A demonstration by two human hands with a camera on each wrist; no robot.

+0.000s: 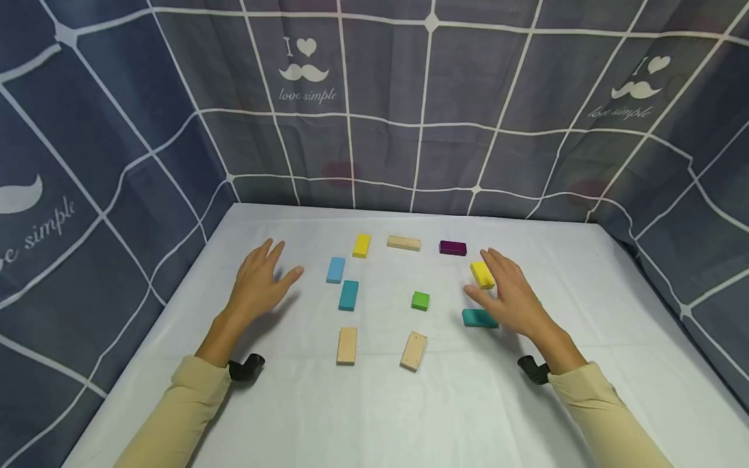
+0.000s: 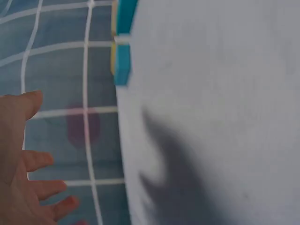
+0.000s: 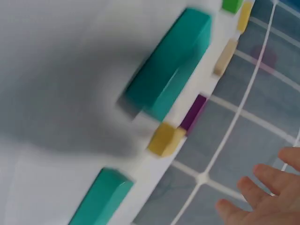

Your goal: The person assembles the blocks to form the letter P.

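My left hand [image 1: 257,286] hovers at the left of the table, fingers spread and holding nothing. The nearest pieces to it are a light blue block [image 1: 335,270] and a teal-blue block [image 1: 348,296]. Over on the right, my right hand [image 1: 510,294] hangs above the table with its fingers extended and nothing in its grasp. It partly covers a yellow block [image 1: 482,275] and a teal green block [image 1: 478,318] in the head view. The right wrist view shows a second teal green block [image 3: 101,199], mostly hidden by the hand in the head view.
Between the hands lie a green block [image 1: 420,300] and two plain wooden blocks, one left [image 1: 346,346] and one right [image 1: 413,351]. Farther back are a yellow block [image 1: 361,246], a wooden block [image 1: 404,243] and a purple block [image 1: 453,247]. A checked curtain [image 1: 380,149] borders the white table [image 1: 374,416].
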